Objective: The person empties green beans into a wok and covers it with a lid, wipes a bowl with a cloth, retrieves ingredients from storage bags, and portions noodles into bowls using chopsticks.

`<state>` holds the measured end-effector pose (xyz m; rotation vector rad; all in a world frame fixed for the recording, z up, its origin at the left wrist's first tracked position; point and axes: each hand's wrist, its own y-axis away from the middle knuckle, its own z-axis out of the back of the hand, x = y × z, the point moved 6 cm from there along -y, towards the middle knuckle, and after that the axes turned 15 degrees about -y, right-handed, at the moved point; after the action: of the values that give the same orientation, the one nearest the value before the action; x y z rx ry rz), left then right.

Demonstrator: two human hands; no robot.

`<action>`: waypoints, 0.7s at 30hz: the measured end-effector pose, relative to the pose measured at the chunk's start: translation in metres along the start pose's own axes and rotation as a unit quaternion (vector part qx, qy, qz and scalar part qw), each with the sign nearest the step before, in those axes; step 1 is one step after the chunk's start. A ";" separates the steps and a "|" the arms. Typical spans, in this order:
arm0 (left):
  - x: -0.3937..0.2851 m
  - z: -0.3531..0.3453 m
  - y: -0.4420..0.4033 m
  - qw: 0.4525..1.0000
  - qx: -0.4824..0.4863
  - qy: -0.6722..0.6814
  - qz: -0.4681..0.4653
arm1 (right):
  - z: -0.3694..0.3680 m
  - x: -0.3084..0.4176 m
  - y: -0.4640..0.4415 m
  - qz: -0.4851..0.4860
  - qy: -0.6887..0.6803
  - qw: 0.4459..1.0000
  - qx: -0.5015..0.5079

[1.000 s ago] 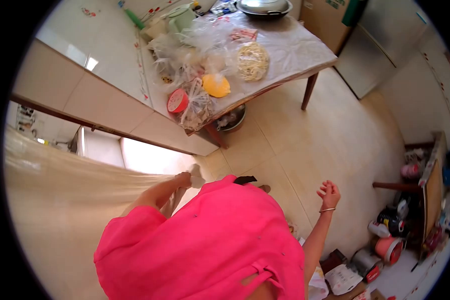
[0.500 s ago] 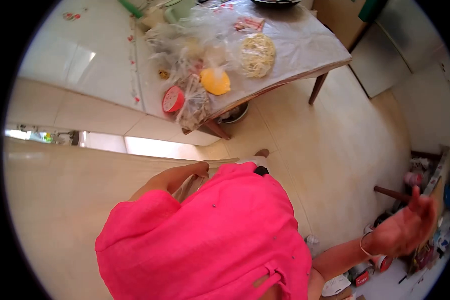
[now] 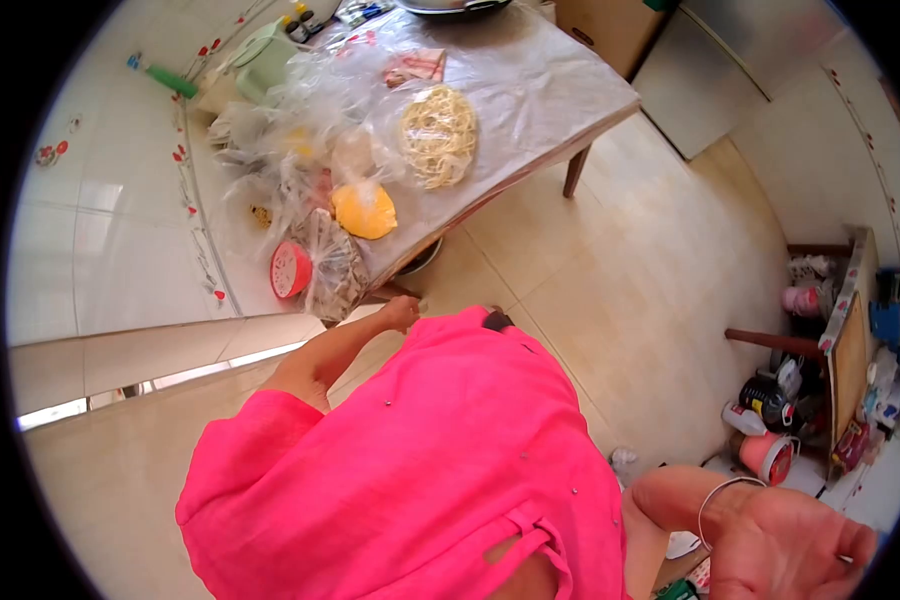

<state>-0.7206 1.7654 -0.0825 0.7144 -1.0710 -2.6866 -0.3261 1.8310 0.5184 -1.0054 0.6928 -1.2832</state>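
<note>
My left hand hangs in front of my pink top, below the table's near corner. Its fingers are curled in, and nothing shows in them. My right hand is at the lower right, palm up, fingers apart and slightly bent toward the edge of view. A thin bracelet circles that wrist. A small bright spot by the fingers is too small to make out. Nearest the left hand, on the table, are a plastic bag of brownish pieces, a red bowl-like item and a yellow-orange round item.
The cloth-covered table bears plastic-wrapped noodles, plastic bags, a pale green container and a dark pan. Right are a low wooden stand, a red-and-white tub and bottles. Tiled floor lies between.
The view has shifted, so the table sits lower and further left. My left arm has extended forward. My right hand has come down, its palm turned up.
</note>
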 end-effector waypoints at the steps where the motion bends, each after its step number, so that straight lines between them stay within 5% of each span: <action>1: 0.003 -0.002 -0.002 1.000 -0.004 -0.003 -0.002 | -0.003 -0.004 -0.001 -0.006 -0.017 1.000 0.011; 7: 0.012 -0.006 0.014 0.999 -0.044 0.028 -0.011 | -0.010 -0.032 -0.010 -0.031 -0.102 0.992 0.069; 11: 0.025 -0.005 0.042 0.979 -0.108 0.174 0.002 | -0.029 -0.059 -0.021 0.003 -0.179 0.982 0.054; 18: 0.045 0.030 0.132 0.775 -0.309 0.534 0.136 | -0.057 -0.091 -0.033 0.015 -0.461 0.886 -0.042; 21: 0.055 0.041 0.164 0.671 -0.382 0.610 0.180 | -0.076 -0.092 -0.031 0.002 -0.462 0.855 -0.236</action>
<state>-0.7923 1.6530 0.0348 1.4653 0.2628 -1.3857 -0.4234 1.9045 0.5032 -1.8334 0.2334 -0.4778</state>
